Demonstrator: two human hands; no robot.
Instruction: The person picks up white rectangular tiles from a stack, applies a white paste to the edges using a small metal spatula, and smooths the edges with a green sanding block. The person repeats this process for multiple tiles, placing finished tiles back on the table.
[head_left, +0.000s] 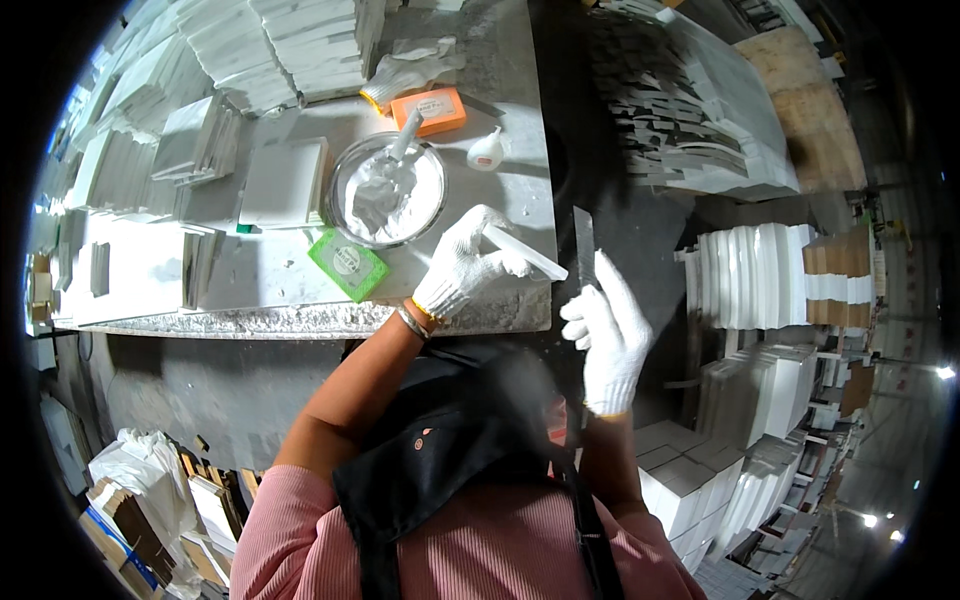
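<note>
Both my hands wear white knit gloves. My left hand (468, 262) grips a narrow white strip (525, 252) over the right front part of the table, its free end pointing right past the table edge. My right hand (610, 330), off the table's right side, holds a flat grey metal blade (584, 245) upright, its tip pointing away from me. The blade and the strip are close but appear apart. Left of my left hand stands a clear round bowl (338, 205) with white crumpled material and a pale scraper-like tool (408, 135) in it.
On the table (280, 280) lie a green packet (347, 264), an orange packet (430, 111), a white squeeze bottle (486, 151) and a loose glove (410, 75). White tile stacks (285, 183) fill the left and back. More stacked pieces (760, 275) stand to the right.
</note>
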